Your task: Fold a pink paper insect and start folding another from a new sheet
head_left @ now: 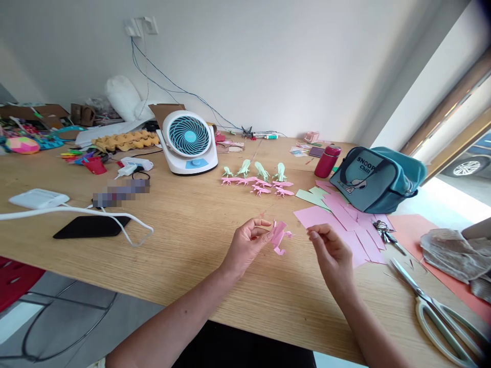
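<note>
Between the thumb and fingers of my left hand (249,241) is a pink folded paper insect (279,235), its thin curled legs sticking out to the right and below. To its right, apart from it, my right hand (333,250) is pinched closed; whatever its fingertips hold, if anything, is too small to make out. Farther back on the table stand several finished green paper insects (260,171), with several pink paper insects (261,189) just in front of them. Sheets of pink paper (326,220) lie beyond and beside my right hand.
Large scissors (429,301) lie open at the right, near keys (387,235). A teal bag (374,179) and a red bottle (328,161) stand behind the paper. At the back left is a white fan (188,143); a white cable (76,210) crosses a black flat object (92,227).
</note>
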Motion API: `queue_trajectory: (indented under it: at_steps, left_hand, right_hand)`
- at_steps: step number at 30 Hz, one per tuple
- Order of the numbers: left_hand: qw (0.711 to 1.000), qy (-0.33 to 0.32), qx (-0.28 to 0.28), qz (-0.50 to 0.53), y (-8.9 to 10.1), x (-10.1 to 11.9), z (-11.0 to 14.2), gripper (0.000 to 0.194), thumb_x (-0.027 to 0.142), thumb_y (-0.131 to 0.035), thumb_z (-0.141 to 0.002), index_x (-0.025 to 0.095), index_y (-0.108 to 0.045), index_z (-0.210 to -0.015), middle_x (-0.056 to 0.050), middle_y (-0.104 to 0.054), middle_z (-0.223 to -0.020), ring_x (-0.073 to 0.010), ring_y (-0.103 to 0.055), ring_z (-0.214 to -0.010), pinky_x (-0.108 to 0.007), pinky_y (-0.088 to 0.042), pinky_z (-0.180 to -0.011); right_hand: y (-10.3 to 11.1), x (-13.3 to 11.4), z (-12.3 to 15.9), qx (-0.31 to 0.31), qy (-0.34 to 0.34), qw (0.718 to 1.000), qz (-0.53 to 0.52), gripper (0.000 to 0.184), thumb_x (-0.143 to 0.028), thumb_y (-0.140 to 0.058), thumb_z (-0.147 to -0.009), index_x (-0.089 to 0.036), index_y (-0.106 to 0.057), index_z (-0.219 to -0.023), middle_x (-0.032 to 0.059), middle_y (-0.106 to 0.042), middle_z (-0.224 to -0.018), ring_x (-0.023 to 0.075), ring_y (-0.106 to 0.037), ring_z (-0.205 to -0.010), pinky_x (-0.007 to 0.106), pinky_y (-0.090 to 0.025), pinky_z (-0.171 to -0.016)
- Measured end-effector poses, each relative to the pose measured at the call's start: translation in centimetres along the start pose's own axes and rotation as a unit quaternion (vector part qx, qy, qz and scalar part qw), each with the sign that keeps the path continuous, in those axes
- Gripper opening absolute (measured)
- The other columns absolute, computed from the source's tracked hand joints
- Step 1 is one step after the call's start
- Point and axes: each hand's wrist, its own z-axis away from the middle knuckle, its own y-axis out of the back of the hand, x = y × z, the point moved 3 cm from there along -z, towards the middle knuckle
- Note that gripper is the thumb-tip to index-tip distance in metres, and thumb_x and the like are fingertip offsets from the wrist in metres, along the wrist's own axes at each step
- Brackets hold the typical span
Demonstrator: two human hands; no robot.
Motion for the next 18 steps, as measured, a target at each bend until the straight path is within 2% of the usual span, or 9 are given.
queue_trajectory:
  at_steps: [3,7,9,12,15,17,18]
  left_hand:
    - [1.000,-0.001,0.000,-0.005,0.0,-0.2,-0.1,0.042,0.044,-0.079,-0.077,0.016,-0.063,-0.104,-0.006,-0.078,-0.085,-0.0196,-0.071,-0.081,-0.030,-0.048,-0.082]
    - [1.000,0.012,-0.007,-0.002,-0.2,-0.6,0.1,0.044,0.042,-0.078,-0.078,0.015,-0.065,-0.109,-0.009,-0.078,-0.092,-0.0217,-0.072,-0.087,-0.033,-0.049,-0.087]
    - [0.999,0.027,-0.024,-0.004,-0.5,-0.8,0.2,0.044,0.043,-0.077,-0.079,0.015,-0.066,-0.111,-0.009,-0.078,-0.091,-0.0212,-0.071,-0.084,-0.033,-0.050,-0.086]
    - [0.997,0.047,-0.061,-0.006,-0.8,-1.0,0.3,0.044,0.042,-0.077,-0.080,0.015,-0.066,-0.114,-0.008,-0.077,-0.092,-0.0201,-0.071,-0.083,-0.033,-0.049,-0.087]
    - [0.997,0.035,-0.060,-0.023,-0.7,-1.0,0.2,0.046,0.044,-0.076,-0.081,0.016,-0.064,-0.116,-0.009,-0.074,-0.107,-0.0211,-0.068,-0.096,-0.031,-0.048,-0.089]
    - [0.996,0.014,-0.069,-0.061,-0.5,-0.8,0.1,0.040,0.048,-0.068,-0.086,0.015,-0.066,-0.110,-0.009,-0.072,-0.107,-0.0205,-0.066,-0.098,-0.029,-0.047,-0.087]
    - [0.993,0.005,-0.083,-0.089,-0.5,-0.7,0.0,0.038,0.050,-0.063,-0.090,0.015,-0.068,-0.102,-0.007,-0.072,-0.101,-0.0195,-0.065,-0.095,-0.028,-0.047,-0.086]
  right_hand:
    - [-1.4,-0.8,0.6,-0.090,-0.019,0.996,0.008,0.024,-0.040,-0.059,-0.094,-0.021,-0.068,-0.083,0.0032,-0.065,-0.083,0.0179,-0.058,-0.077,0.030,-0.044,-0.070]
    - [-3.1,-0.9,1.2,-0.229,-0.132,0.964,0.002,0.037,-0.052,-0.051,-0.096,-0.021,-0.070,-0.088,0.0033,-0.067,-0.083,0.0197,-0.058,-0.080,0.032,-0.041,-0.075]
    - [-3.5,-0.6,1.3,-0.268,-0.187,0.944,-0.039,0.042,-0.056,-0.050,-0.094,-0.021,-0.070,-0.085,0.0030,-0.066,-0.081,0.0204,-0.057,-0.082,0.032,-0.041,-0.076]
    - [-3.7,0.1,1.4,-0.269,-0.247,0.925,-0.107,0.040,-0.058,-0.060,-0.087,-0.020,-0.066,-0.078,0.0028,-0.065,-0.080,0.0206,-0.056,-0.083,0.031,-0.041,-0.077]
    - [-3.6,0.6,1.3,-0.247,-0.279,0.919,-0.132,0.038,-0.057,-0.069,-0.081,-0.020,-0.065,-0.075,0.0027,-0.064,-0.079,0.0194,-0.055,-0.081,0.030,-0.042,-0.076]
    - [-3.4,0.7,1.2,-0.237,-0.285,0.919,-0.135,0.038,-0.057,-0.070,-0.080,-0.020,-0.066,-0.075,0.0032,-0.064,-0.080,0.0191,-0.054,-0.080,0.030,-0.042,-0.075]
    - [-3.4,0.7,1.2,-0.236,-0.284,0.919,-0.141,0.038,-0.057,-0.071,-0.079,-0.020,-0.066,-0.076,0.0035,-0.064,-0.080,0.0192,-0.054,-0.080,0.030,-0.042,-0.075]
